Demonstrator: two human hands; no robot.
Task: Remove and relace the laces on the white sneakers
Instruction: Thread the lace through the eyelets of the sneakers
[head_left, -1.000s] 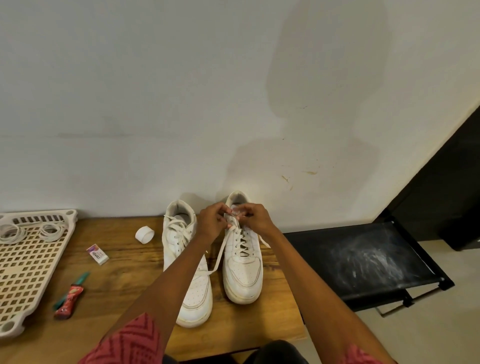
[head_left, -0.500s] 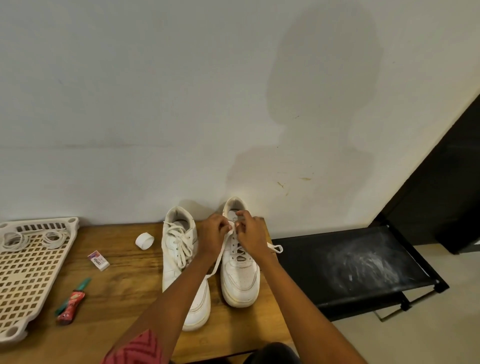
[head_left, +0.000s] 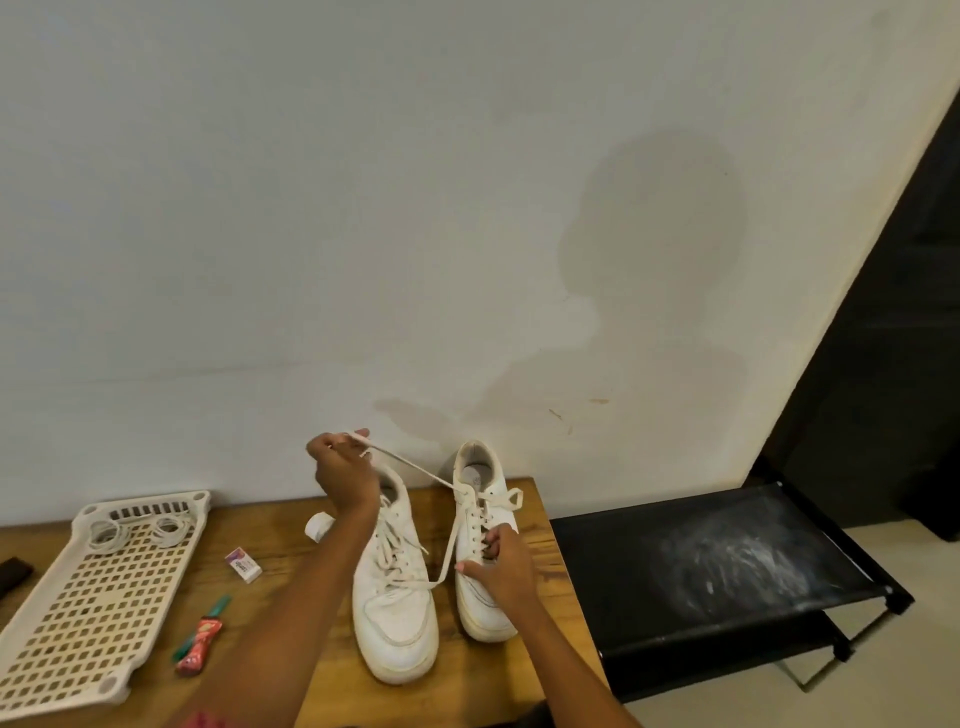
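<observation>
Two white sneakers stand side by side on the wooden table (head_left: 270, 629), toes toward me. The left sneaker (head_left: 395, 597) is laced. My left hand (head_left: 343, 467) is raised above its heel and pinches one end of the right sneaker's white lace (head_left: 415, 470), which runs taut from my fingers down to that shoe's top eyelets. The right sneaker (head_left: 483, 519) is partly unlaced; a loop of lace hangs off its right side. My right hand (head_left: 498, 564) rests on its forefoot, fingers curled over the lower laces, with a slack strand passing by the thumb.
A perforated cream plastic tray (head_left: 98, 597) with two coiled cords lies at the left. A white tape roll (head_left: 318, 526), a small eraser box (head_left: 243, 564) and a red-green tube (head_left: 200, 636) lie on the table. A black rack shelf (head_left: 717, 571) adjoins the table's right edge. The wall stands close behind.
My left hand has pulled up and to the left, drawing a lace end out taut. My right hand dropped from the top eyelets onto the right sneaker's forefoot.
</observation>
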